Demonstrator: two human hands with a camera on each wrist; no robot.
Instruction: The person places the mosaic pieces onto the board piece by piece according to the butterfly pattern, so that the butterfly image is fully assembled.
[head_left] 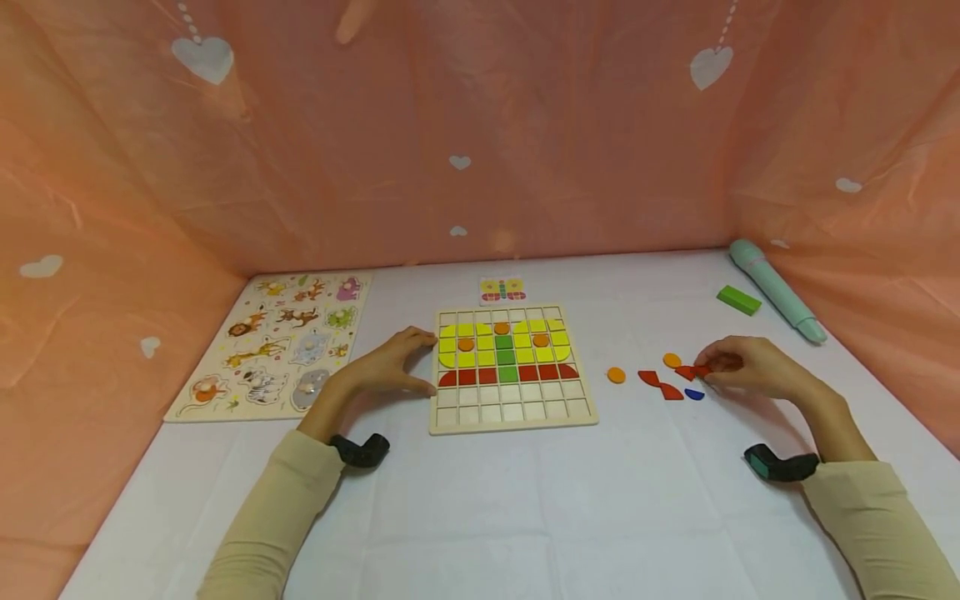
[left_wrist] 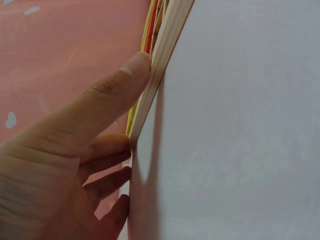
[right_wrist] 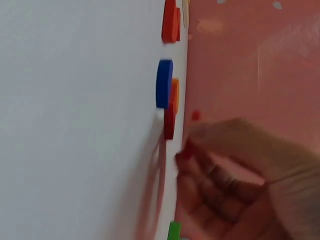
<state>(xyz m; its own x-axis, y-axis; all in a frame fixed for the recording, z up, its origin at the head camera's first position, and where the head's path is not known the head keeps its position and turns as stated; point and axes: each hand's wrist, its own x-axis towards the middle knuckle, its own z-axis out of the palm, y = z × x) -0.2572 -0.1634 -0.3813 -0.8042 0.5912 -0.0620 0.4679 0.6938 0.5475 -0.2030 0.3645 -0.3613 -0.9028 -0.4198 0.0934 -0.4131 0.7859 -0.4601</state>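
A wooden grid board (head_left: 513, 413) lies in the middle of the table, bearing yellow, green, red and orange pieces in a butterfly shape. My left hand (head_left: 381, 367) touches the board's left edge, its thumb and fingers spread apart; the left wrist view shows the thumb (left_wrist: 112, 90) against the board's side. To the right, my right hand (head_left: 753, 367) pinches a small red piece (right_wrist: 187, 150) between thumb and fingers, slightly off the table. Near it lie another red piece (head_left: 684, 373), a blue piece (head_left: 694, 394) and an orange disc (head_left: 671, 360).
Two red pieces (head_left: 662, 385) and an orange disc (head_left: 616, 375) lie between board and right hand. A small butterfly card (head_left: 502, 291) sits behind the board. An animal puzzle (head_left: 213, 367) is at left; a green block (head_left: 738, 300) and mint-coloured microphone (head_left: 776, 287) are at back right.
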